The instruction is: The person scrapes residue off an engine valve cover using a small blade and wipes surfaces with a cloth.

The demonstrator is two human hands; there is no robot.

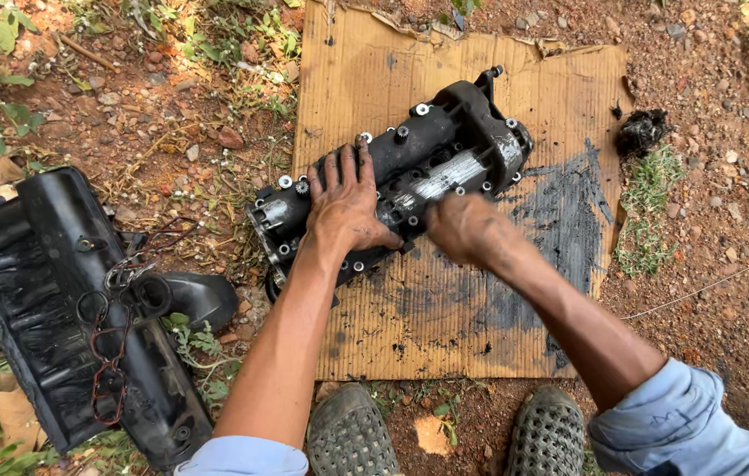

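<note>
While my left hand (345, 207) presses spread fingers (336, 169) on the greasy engine cover (409, 167) atop the cardboard (365, 79) to steady it, my blurred right hand (467, 227) works beside it, fingers' state unclear.

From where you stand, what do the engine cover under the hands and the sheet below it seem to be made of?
Engine cover: probably cast metal under black grime; a scraped strip shines silver, and bright bolt heads sit along its edges. It could be hard plastic; the dirt hides much.
Sheet: corrugated cardboard, matte brown, with fine parallel ribs, torn edges and dark oily stains.
</note>
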